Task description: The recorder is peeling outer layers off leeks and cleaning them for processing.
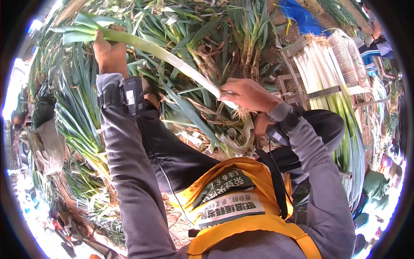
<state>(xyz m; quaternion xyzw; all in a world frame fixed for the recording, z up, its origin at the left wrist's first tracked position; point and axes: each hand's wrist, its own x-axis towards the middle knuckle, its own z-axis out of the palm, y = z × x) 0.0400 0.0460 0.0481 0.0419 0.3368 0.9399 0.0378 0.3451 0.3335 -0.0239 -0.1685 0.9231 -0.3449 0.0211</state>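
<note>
One long leek (172,60) stretches slantwise between my two hands, its green top at the upper left and its white root end toward the middle right. My left hand (110,52) is closed around the green part just below the cut leaves. At the other end, the fingers of my right hand (250,96) pinch the white shank near the bottom. Stringy roots (243,113) hang just under that hand. Peeled pale leaf scraps (239,140) lie below it, in front of my lap.
Unpeeled leeks (185,26) with long green leaves are heaped ahead, and more leeks (79,112) lie to my left. On the right, a wooden frame (297,77) holds a bundle of clean white leeks (321,64). Blue plastic sheeting (302,16) lies beyond. Another person's arm (376,30) shows at far right.
</note>
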